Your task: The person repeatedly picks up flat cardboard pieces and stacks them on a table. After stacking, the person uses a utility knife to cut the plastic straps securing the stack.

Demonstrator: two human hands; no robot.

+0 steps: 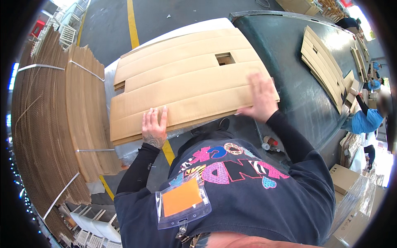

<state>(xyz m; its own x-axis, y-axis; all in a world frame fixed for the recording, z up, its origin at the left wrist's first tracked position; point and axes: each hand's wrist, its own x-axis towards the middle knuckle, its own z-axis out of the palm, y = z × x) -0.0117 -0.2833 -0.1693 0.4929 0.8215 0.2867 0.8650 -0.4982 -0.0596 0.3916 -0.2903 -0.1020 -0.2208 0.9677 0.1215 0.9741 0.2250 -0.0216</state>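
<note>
While both hands press flat on the top cardboard sheet [186,78], the person seems to be in the middle of drawing it off the pile toward the body. The left hand [154,127] lies palm down on the sheet's near edge, fingers spread, grasping nothing; the right hand [260,98] (blurred, so likely moving) also rests open on the near right corner, with no grip closed around the board. The sheet lies tilted across a wrapped stack [113,82], with its right side reaching over the edge of the dark surface [289,62]. By my reckoning the next move calls for a proper hold on the edges, thumbs under, since flat palms can only slide it. To the left stand tall strapped bundles [45,124] of cardboard, close enough to catch a swinging corner. Further cardboard blanks [324,68] lie on the surface to the right, and a co-worker in blue [364,120] works at its far side, well apart. Small bottles [271,144] sit low beside the person's right arm.
</note>
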